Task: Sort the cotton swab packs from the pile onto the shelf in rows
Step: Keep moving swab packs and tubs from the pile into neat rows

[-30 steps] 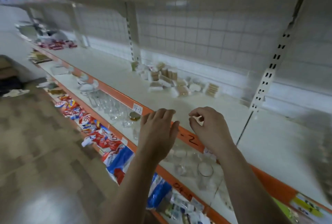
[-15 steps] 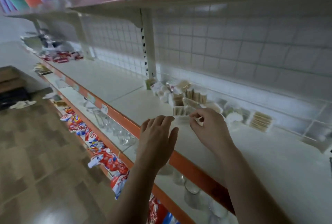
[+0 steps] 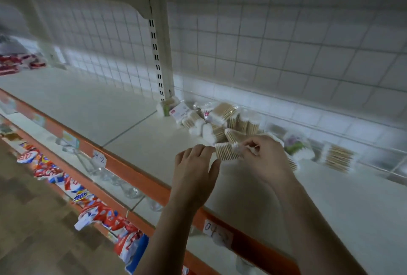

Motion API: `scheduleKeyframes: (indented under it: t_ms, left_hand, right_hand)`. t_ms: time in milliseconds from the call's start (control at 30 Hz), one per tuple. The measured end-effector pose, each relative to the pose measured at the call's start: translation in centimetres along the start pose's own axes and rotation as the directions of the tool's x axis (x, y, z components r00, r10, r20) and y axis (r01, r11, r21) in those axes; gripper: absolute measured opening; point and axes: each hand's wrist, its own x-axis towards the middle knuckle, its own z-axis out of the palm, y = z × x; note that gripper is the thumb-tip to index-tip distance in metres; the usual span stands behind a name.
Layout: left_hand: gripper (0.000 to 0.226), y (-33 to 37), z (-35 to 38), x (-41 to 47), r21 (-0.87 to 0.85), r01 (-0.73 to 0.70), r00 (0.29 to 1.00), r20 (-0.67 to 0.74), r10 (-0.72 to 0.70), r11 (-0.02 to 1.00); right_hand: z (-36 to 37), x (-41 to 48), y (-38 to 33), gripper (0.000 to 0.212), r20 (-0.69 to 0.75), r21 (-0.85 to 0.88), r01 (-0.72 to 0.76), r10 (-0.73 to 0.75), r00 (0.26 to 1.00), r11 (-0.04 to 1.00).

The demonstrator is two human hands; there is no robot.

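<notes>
A cotton swab pack (image 3: 225, 153) at the near edge of the pile (image 3: 222, 118) is pinched by its white cotton end in the curled fingers of the right hand (image 3: 263, 160), presumably to be drawn free. The left hand (image 3: 195, 171) is held straight-fingered at the pack's left end (contact cannot be confirmed), likely to steady it. The pile is heaped far back on the shelf (image 3: 123, 116).

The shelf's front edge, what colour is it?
The shelf edge is orange; the head view shows it.
</notes>
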Motion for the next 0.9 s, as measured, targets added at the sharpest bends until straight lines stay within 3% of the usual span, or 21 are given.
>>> scheduleKeyframes:
  t_ms: [367,533,733,900]
  left_hand:
    - [0.047,-4.8,0.6,5.3,-0.098,-0.225,0.974,0.018,0.228,0.97]
    - [0.045,-6.2,1.0,5.9,-0.134,-0.245,0.968,0.015,0.249,0.96]
    - [0.045,-6.7,1.1,6.2,-0.151,-0.278,0.959,0.018,0.284,0.949]
    - [0.042,-6.6,1.2,6.0,-0.173,-0.279,0.959,0.008,0.284,0.945]
  right_hand:
    - [3.1,3.4,-0.9,0.014,-0.024,-0.092,-0.158,0.157,0.987,0.983]
    - [3.9,3.1,-0.8,0.008,-0.033,-0.063,-0.199,0.197,0.98,0.978]
    - [4.5,2.4,-1.0,0.014,-0.061,-0.057,-0.176,0.173,0.983,0.983]
    - [4.9,1.9,-1.5,0.032,-0.013,-0.091,-0.24,0.24,0.971,0.967]
